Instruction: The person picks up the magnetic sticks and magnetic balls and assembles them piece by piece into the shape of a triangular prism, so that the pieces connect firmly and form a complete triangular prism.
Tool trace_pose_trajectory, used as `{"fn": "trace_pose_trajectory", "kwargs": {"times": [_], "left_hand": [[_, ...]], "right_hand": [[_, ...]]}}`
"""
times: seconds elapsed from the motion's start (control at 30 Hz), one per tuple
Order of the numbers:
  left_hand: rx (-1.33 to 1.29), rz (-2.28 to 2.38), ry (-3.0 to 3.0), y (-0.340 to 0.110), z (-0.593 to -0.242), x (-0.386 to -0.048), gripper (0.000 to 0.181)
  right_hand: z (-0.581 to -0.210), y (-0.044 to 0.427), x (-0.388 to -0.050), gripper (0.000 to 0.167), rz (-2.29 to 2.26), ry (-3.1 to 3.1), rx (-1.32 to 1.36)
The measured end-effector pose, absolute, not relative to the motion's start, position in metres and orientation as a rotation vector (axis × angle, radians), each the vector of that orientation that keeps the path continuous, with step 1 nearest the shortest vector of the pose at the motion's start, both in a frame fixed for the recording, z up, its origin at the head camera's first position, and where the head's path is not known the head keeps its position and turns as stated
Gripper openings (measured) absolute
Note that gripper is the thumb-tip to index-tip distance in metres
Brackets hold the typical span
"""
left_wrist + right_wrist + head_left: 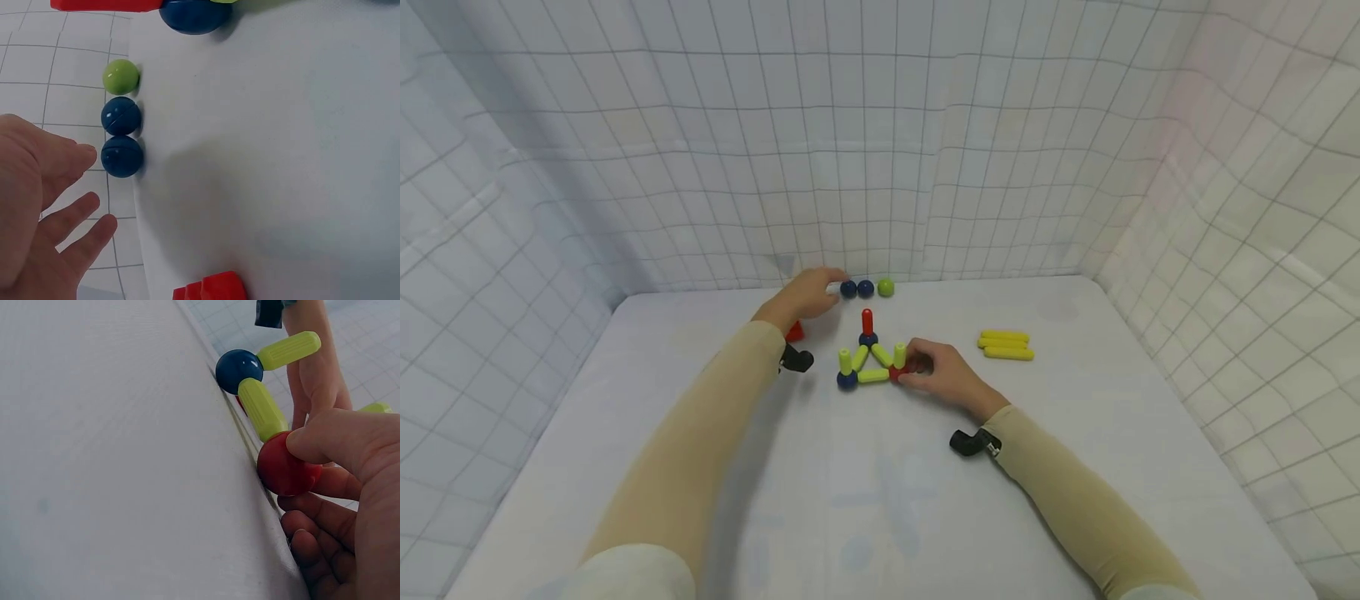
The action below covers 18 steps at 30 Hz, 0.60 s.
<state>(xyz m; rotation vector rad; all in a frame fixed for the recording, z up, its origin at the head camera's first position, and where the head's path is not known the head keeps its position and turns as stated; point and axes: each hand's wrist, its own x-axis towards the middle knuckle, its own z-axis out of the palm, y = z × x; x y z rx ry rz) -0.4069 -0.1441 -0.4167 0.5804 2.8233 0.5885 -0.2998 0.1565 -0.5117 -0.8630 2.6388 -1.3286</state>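
A triangle of yellow-green rods (pixel 873 376) lies on the table, joined by two dark blue balls (pixel 847 380) and a red ball (pixel 284 467). A red rod (pixel 867 321) stands on its far corner and yellow-green rods (pixel 846 361) stand on the near corners. My right hand (pixel 951 375) pinches the red ball at the right corner between thumb and fingers. At the table's back edge, my left hand (pixel 47 200) is beside a loose blue ball (pixel 122 156), its fingers spread and holding nothing. Beyond are another blue ball (pixel 120 115) and a green ball (pixel 121 77).
Several yellow rods (pixel 1008 353) lie together on the right of the table. Red pieces (pixel 219 287) lie by the left wrist, partly hidden in the head view. A gridded white cloth (pixel 880 167) hangs behind the table and along both sides.
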Motion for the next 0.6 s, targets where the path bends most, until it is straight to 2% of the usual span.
{"fn": "trace_pose_trajectory", "kwargs": {"times": [0.23, 0.6], "left_hand": [[0.579, 0.493, 2.798, -0.134, -0.415, -0.415, 0.062], [0.614, 0.449, 2.808, -0.122, -0.423, -0.423, 0.054]], "right_hand": [[-0.512, 0.155, -0.3, 0.019, -1.326, 2.654, -0.869], [-0.509, 0.156, -0.299, 0.016, -1.321, 2.648, -0.877]]}}
